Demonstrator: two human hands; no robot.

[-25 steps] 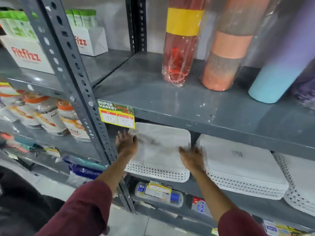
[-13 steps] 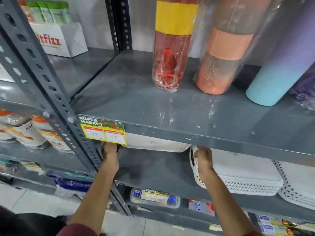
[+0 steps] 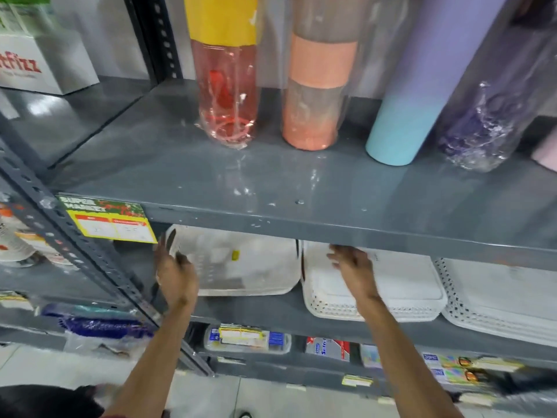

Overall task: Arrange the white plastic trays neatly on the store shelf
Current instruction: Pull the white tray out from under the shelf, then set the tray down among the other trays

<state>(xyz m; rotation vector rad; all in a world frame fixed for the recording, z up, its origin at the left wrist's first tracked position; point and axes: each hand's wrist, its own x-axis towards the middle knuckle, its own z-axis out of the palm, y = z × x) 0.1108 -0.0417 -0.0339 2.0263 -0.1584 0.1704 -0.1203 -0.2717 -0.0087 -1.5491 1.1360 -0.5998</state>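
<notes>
The left hand (image 3: 174,277) and right hand (image 3: 352,265) reach under the top shelf (image 3: 301,188), fingers spread, holding nothing. Bottles (image 3: 226,95) stand above. A price tag (image 3: 105,220) hangs beside the trays (image 3: 253,267).

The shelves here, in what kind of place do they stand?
Most likely a supermarket or household goods shop. A price tag printed "Super Market" hangs on the grey metal shelf, wrapped bottles stand in a row for sale, and stacks of white plastic trays fill the shelf below.

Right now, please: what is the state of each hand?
Left hand: open, at the left edge of the left tray, not gripping.
Right hand: open, fingers spread over the middle tray stack.
</notes>
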